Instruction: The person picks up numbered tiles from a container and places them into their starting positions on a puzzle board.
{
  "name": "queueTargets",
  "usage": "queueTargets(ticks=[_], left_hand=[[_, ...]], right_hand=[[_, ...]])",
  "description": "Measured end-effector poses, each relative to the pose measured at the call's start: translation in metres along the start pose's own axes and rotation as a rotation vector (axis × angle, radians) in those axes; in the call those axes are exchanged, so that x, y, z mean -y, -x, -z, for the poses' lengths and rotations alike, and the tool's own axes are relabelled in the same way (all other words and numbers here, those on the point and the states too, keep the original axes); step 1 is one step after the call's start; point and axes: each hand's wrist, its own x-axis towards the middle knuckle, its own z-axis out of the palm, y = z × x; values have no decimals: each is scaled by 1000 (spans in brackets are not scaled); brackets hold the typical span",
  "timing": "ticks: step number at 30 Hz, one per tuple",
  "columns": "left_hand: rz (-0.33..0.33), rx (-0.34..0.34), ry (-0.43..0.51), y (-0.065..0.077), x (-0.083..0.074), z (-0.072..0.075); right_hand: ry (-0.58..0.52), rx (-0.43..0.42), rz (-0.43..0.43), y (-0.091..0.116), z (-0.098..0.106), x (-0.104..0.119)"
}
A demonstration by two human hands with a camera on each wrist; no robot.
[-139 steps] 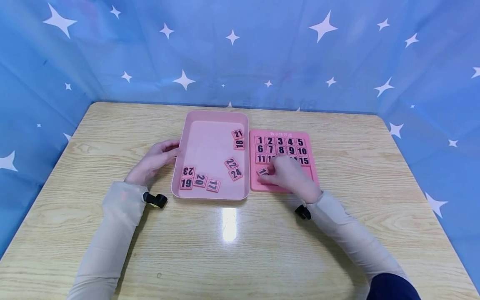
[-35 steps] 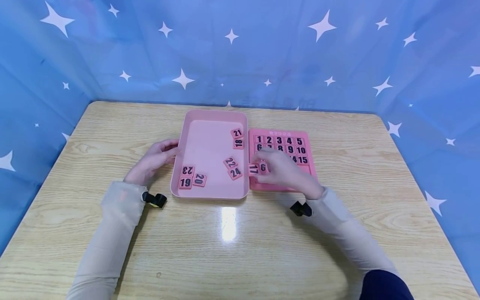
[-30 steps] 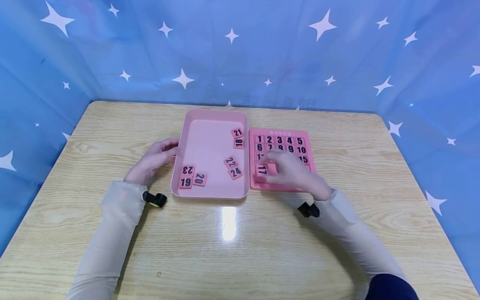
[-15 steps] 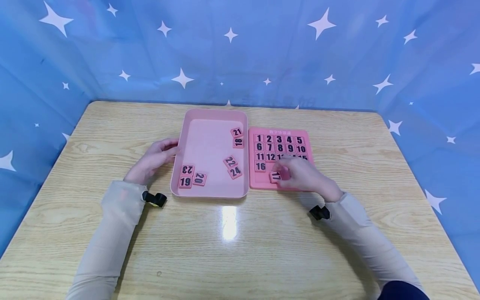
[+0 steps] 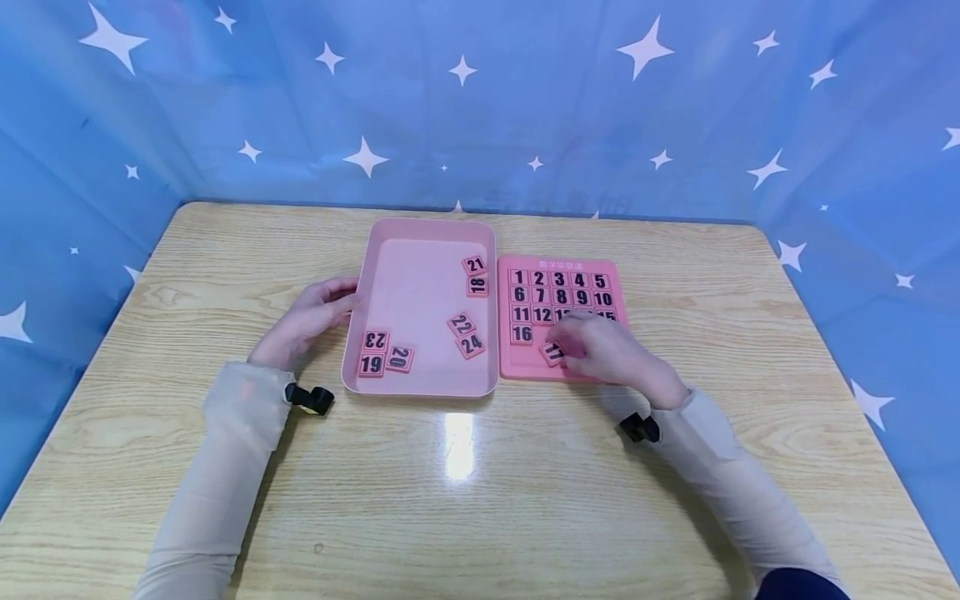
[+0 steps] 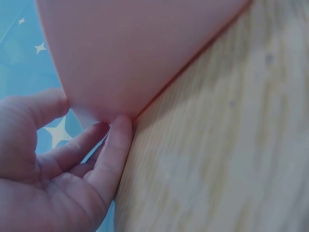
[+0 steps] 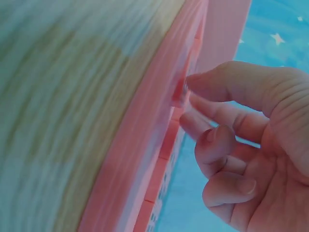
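In the head view my right hand (image 5: 600, 346) pinches the number tile 17 (image 5: 552, 353) between thumb and fingers, low over the pink number puzzle board (image 5: 512, 367). The tile is slanted, just right of and below tile 16 (image 5: 522, 334). Rows 1 to 15 fill the board above, partly hidden by my fingers. The right wrist view shows the pinched tile (image 7: 180, 92) edge-on above the board's frame. My left hand (image 5: 303, 321) rests its fingertips against the left wall of a pink tray (image 5: 356, 333); in the left wrist view the fingers (image 6: 113, 154) touch the outer wall.
Inside the tray, tiles 23 (image 5: 376, 341), 19 (image 5: 371, 365) and 20 (image 5: 400, 358) lie at the lower left. Tiles 22 (image 5: 461, 324), 24, 21 (image 5: 474, 266) and 18 lie along its right side. Tray and board stand side by side on a wooden table (image 5: 360, 500).
Tile 16, in my right fingers at first, now sits in the fourth row. Tile 17 has left the tray, moved right over the board and been turned. My left hand stays at the tray.
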Motion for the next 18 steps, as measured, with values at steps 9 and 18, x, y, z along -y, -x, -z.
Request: queueTargets(ticks=[9, 18], left_hand=[[8, -16, -14, 0, 0, 0], [10, -10, 1, 0, -1, -1]], right_hand=[[-27, -46, -179, -4, -5, 9], [-69, -27, -222, -11, -6, 12]])
